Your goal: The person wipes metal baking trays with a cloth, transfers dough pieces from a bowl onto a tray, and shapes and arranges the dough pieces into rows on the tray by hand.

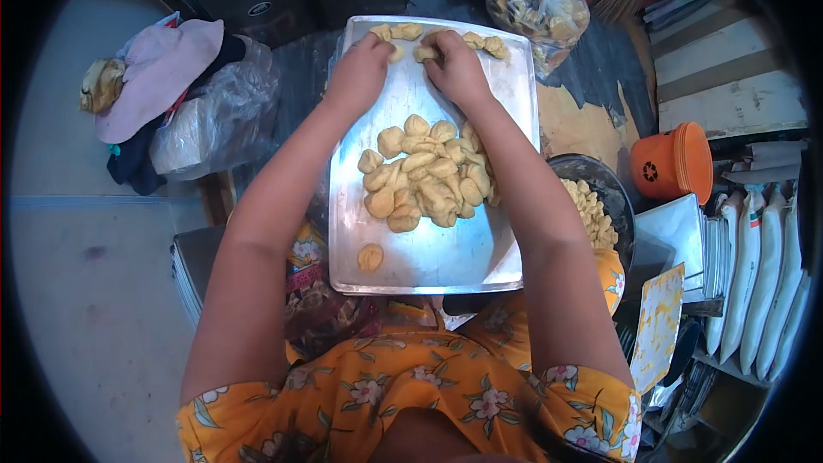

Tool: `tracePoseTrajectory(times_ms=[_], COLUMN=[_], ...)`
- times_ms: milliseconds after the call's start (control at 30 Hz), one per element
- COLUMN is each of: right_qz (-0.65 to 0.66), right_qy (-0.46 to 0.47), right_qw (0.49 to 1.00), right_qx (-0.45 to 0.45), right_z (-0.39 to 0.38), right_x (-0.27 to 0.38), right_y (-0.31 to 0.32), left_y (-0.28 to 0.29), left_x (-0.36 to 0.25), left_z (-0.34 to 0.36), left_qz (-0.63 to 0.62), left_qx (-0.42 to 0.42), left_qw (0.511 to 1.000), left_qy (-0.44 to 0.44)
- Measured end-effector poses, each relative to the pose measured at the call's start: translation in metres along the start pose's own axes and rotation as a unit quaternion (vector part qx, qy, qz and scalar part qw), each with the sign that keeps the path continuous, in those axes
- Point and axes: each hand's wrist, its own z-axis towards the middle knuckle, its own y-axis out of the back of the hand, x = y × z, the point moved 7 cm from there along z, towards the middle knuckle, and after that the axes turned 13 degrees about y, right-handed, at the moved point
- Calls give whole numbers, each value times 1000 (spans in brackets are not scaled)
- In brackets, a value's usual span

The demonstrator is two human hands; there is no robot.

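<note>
A metal baking tray (347,266) lies in front of me with a heap of yellowish dough pieces (420,176) in its middle. One flattened dough piece (370,257) sits apart near the tray's near left corner. At the far left corner, my left hand (367,69) has its fingers bent around a piece of dough, partly hidden by the hand. My right hand (454,67) is closed on another dough piece (422,53) near the far edge. More dough pieces (485,43) line that edge, to the right of this hand.
Right of the tray stands a dark basin (627,197) holding many small dough pieces. Beyond it are an orange bucket (673,163) and stacked metal trays (677,240). A plastic bag (540,13) stands at the far right corner; a pink hat (167,69) and clear plastic lie left.
</note>
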Motion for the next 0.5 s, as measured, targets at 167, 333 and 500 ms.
tracePoseTrajectory(times_ms=[167,333,500], right_qz=[62,-208,-245], right_qy=[-49,97,44], right_qw=[994,972,953], right_qx=[74,47,171], right_z=[13,41,48], right_x=[-4,-6,-21], right_y=[-19,-12,-23], left_y=[2,9,-4], left_x=[15,-5,-2], left_z=[2,-3,0], left_qz=[27,61,64], left_qx=[-20,-104,-25], left_qw=[999,991,997], left_qy=[27,-50,-46])
